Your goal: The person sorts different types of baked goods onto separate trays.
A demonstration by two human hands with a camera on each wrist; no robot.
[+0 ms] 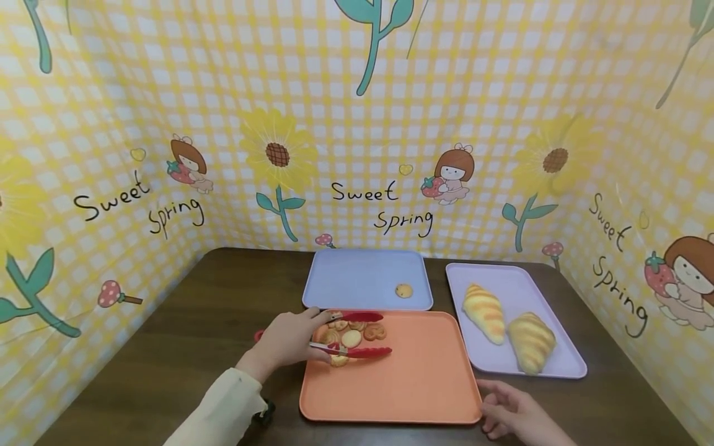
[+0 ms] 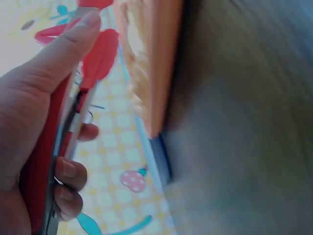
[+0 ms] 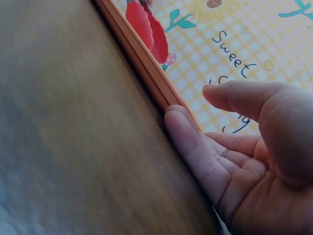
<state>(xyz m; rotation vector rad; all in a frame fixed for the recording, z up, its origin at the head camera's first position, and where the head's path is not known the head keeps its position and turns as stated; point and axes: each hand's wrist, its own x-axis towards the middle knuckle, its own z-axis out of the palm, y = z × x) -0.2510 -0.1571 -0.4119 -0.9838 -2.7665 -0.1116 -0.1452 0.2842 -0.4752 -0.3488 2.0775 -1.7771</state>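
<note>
Nearest the camera, the right hand [image 1: 515, 412] rests open on the counter [image 1: 167, 347], its straight fingers [image 3: 195, 147] lying along the near right corner of the orange tray [image 1: 413, 384] and touching its rim. Further in, the left hand [image 1: 290, 341] grips red-tipped tongs [image 1: 357, 334] by the metal arms, thumb on one arm and curled fingers on the other. The tips stand a little apart over a cluster of small cookies [image 1: 351, 337] at the far left of the orange tray; whether they already touch a cookie I cannot tell.

Those cookies look light, thin and dry, so I judge them brittle and apt to crack under a hard squeeze. Soft tips should grip without slipping. Taking one across its flat faces or gently by opposite edges seems safest.

Behind lies a blue tray [image 1: 346, 279] holding one cookie [image 1: 404, 290]; to the right, a lilac tray [image 1: 558, 365] carries two croissants [image 1: 504, 325].
</note>
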